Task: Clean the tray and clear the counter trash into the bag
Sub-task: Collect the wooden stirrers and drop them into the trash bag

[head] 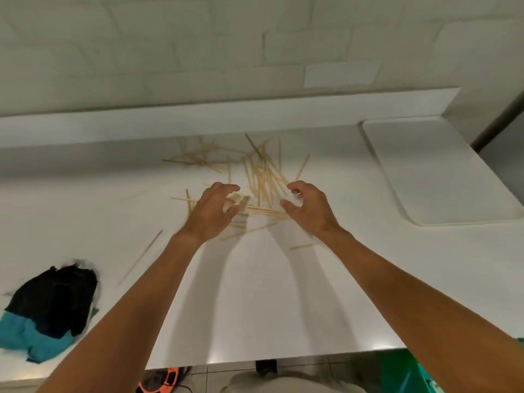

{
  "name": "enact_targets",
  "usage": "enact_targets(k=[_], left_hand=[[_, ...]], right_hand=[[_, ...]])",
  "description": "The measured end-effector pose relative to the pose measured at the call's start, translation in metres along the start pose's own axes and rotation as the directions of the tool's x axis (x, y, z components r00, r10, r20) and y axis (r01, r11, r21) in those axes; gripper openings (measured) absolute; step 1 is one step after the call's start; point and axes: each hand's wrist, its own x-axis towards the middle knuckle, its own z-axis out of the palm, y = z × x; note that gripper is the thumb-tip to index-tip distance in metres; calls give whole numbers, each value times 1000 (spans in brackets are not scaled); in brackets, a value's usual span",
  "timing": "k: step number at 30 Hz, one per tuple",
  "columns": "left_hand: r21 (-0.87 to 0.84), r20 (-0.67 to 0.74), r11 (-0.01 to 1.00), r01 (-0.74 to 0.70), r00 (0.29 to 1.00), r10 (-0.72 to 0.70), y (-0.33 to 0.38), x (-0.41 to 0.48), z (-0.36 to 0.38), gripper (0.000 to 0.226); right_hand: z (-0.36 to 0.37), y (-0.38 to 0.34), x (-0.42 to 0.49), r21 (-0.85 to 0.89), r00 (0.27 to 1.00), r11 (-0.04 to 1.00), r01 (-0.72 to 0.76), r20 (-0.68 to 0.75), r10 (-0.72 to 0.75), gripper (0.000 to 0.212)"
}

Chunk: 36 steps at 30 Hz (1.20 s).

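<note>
Several thin pale wooden sticks [262, 177] lie scattered across the middle of the white counter [255, 293]. My left hand [211, 212] and my right hand [307, 207] hover just above the near edge of that pile, palms facing each other, fingers loosely curved, holding nothing. A white rectangular tray [436, 171] lies bare at the back right of the counter. One long stick [140, 258] lies apart to the left. The green edge at the lower right [408, 373] may be the bag.
A crumpled black and teal cloth [48, 310] lies at the counter's left front. A raised white ledge [198, 120] and tiled wall run along the back. An orange object [161, 380] sits on the floor below the counter edge.
</note>
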Motion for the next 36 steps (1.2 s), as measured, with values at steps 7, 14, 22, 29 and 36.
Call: enact_targets(k=[7, 14, 22, 29, 36], left_hand=[[137, -43, 989, 53, 998, -47, -60, 47, -25, 48], [342, 5, 934, 104, 994, -113, -100, 106, -46, 56], [401, 88, 915, 47, 992, -90, -128, 148, -49, 43], [352, -58, 935, 51, 998, -33, -115, 137, -38, 15], [217, -91, 974, 62, 995, -43, -99, 109, -18, 15]], right_hand=[[36, -29, 50, -159, 997, 985, -70, -30, 66, 57], [60, -46, 82, -333, 989, 932, -141, -5, 148, 67], [73, -51, 105, -325, 993, 938, -118, -33, 114, 27], [76, -52, 104, -334, 993, 935, -115, -68, 97, 36], [73, -47, 89, -392, 991, 910, -131, -72, 112, 34]])
